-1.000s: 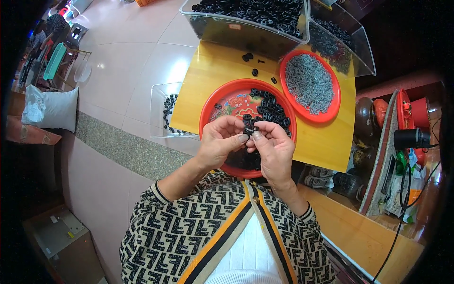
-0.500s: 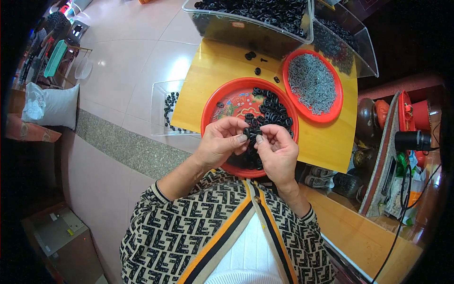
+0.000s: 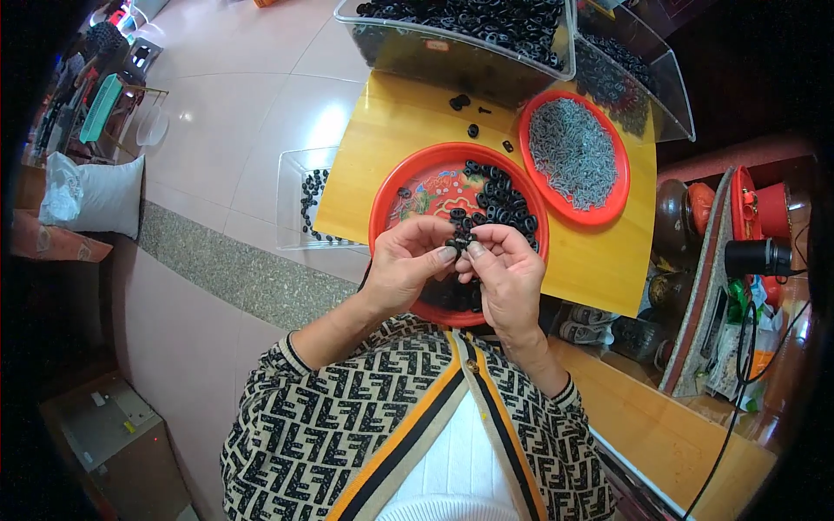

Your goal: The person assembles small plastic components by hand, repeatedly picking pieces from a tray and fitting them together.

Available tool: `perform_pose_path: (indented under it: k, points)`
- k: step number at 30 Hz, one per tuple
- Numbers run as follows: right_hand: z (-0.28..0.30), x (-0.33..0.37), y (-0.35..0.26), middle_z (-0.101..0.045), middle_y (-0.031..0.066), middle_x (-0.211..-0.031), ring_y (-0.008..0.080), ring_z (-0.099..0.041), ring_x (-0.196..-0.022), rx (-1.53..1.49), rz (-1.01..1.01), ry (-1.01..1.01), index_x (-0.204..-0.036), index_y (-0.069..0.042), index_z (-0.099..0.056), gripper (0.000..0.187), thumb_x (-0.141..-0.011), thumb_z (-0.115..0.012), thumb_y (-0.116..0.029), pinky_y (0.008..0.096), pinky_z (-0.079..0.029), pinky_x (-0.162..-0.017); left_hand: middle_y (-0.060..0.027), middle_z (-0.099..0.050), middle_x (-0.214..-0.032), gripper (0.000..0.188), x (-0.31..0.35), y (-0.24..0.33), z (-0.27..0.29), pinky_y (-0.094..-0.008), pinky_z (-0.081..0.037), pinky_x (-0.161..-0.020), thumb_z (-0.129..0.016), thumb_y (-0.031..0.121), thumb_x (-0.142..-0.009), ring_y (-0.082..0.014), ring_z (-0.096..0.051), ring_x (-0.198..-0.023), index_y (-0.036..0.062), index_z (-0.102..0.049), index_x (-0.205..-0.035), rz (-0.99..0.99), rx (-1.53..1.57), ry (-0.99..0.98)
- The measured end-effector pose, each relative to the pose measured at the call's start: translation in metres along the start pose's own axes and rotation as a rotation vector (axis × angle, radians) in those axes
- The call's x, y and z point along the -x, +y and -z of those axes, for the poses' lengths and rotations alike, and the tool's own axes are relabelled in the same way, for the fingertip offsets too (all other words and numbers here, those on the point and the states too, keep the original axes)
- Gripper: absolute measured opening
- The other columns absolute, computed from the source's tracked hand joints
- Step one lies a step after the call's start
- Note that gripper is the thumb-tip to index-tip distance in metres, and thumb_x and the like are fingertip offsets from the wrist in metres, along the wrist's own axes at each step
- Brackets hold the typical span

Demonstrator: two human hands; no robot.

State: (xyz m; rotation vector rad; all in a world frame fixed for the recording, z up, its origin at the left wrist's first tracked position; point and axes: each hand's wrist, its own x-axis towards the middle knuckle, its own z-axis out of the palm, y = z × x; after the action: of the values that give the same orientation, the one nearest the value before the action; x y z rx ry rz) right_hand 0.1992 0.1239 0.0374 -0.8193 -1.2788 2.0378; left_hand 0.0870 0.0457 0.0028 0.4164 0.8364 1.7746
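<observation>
My left hand (image 3: 401,271) and my right hand (image 3: 511,286) meet over the near part of a round red tray (image 3: 380,193). Between the thumb and fingertips of each is a small black plastic part (image 3: 461,247), the two pinches almost touching. Fingertips hide much of what is held, so I cannot tell whether it is one piece or two joined. Beneath and beyond the hands, many loose black oval parts (image 3: 502,207) heap up on the tray's right side. The tray's patterned floor shows at its left.
An oval red tray (image 3: 622,178) of silvery screws (image 3: 573,152) sits on the yellow board (image 3: 599,269). Clear bins (image 3: 452,62) with black parts stand at the back. Left of the board, a lower clear box (image 3: 291,187) holds more parts. A few black pieces (image 3: 473,131) lie loose.
My fingertips have drawn closer together around the black part, and the right hand has shifted slightly left. The trays and bins stay where they were.
</observation>
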Motion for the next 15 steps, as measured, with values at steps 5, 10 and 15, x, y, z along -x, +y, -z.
perform_pose_path:
  k: [5,10,15]
  points:
    - [0.0,-0.002,0.002,-0.057,0.0075,-0.078,0.0109,-0.056,-0.064,-0.077,0.012,0.034,-0.096,0.004,-0.05,0.016,-0.081,-0.052,0.0,0.0205,-0.047,-0.055,-0.0064,-0.061,-0.084,0.019,0.004,-0.005,0.002,-0.0214,-0.046,-0.061,-0.059,0.002,-0.078,-0.0089,-0.056,-0.07,-0.0014,-0.057,-0.097,-0.05,-0.155,0.044]
    - [0.001,-0.004,0.004,-0.057,0.0067,-0.081,0.0094,-0.056,-0.067,-0.128,0.026,0.019,-0.097,0.003,-0.05,0.015,-0.082,-0.052,-0.001,0.0197,-0.047,-0.058,-0.0054,-0.061,-0.083,0.016,0.007,-0.011,0.008,-0.0209,-0.046,-0.062,-0.06,0.0,-0.077,-0.008,-0.056,-0.069,-0.0018,-0.058,-0.093,-0.087,-0.259,0.092]
    - [0.005,-0.003,0.006,-0.056,0.007,-0.076,0.011,-0.056,-0.064,-0.139,0.03,-0.012,-0.098,0.003,-0.05,0.016,-0.082,-0.051,0.0,0.0207,-0.046,-0.056,-0.0066,-0.061,-0.082,0.02,0.01,0.003,-0.001,-0.0211,-0.046,-0.061,-0.059,-0.001,-0.077,-0.0095,-0.056,-0.069,-0.0014,-0.057,-0.096,0.089,-0.172,0.009]
